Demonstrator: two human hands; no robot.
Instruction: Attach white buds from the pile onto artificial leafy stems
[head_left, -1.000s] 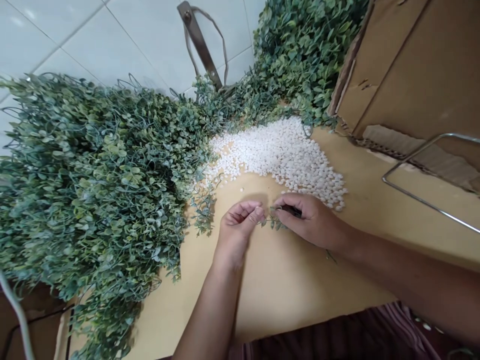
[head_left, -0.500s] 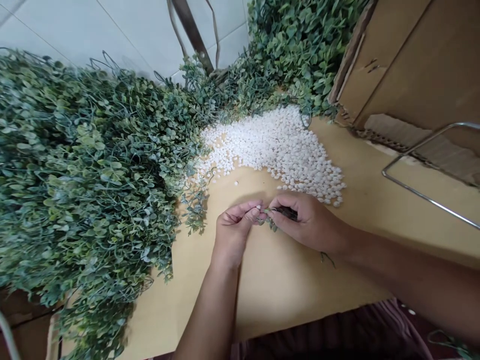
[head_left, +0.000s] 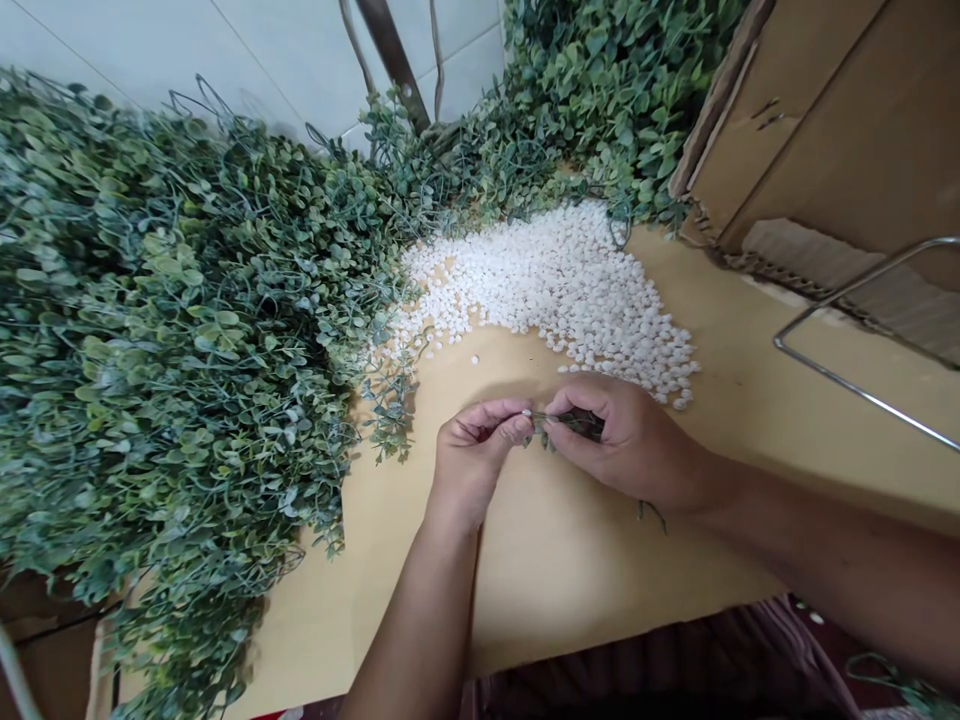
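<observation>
Near the middle of the head view my left hand point(head_left: 480, 450) pinches a small white bead point(head_left: 527, 413) between thumb and forefinger. My right hand point(head_left: 622, 430) is closed around an artificial leafy sprig point(head_left: 579, 424), much of it hidden in the palm. The sprig's stem end reaches across the short gap to the left fingertips, right at the bead. A thin green stem end point(head_left: 652, 515) pokes out below my right wrist. Just beyond both hands, a spread pile of white beads point(head_left: 555, 280) lies on the tan board point(head_left: 585, 580).
A large heap of artificial greenery point(head_left: 172, 330) covers the left side, and more foliage point(head_left: 600, 90) stands at the back. On the right are a cardboard box point(head_left: 840, 130) and a bent metal rod point(head_left: 862, 395). White tiles point(head_left: 247, 60) form the background.
The stem and the white bead now meet more closely at the left fingertips. Both hands stay in nearly the same place, and the view has shifted slightly.
</observation>
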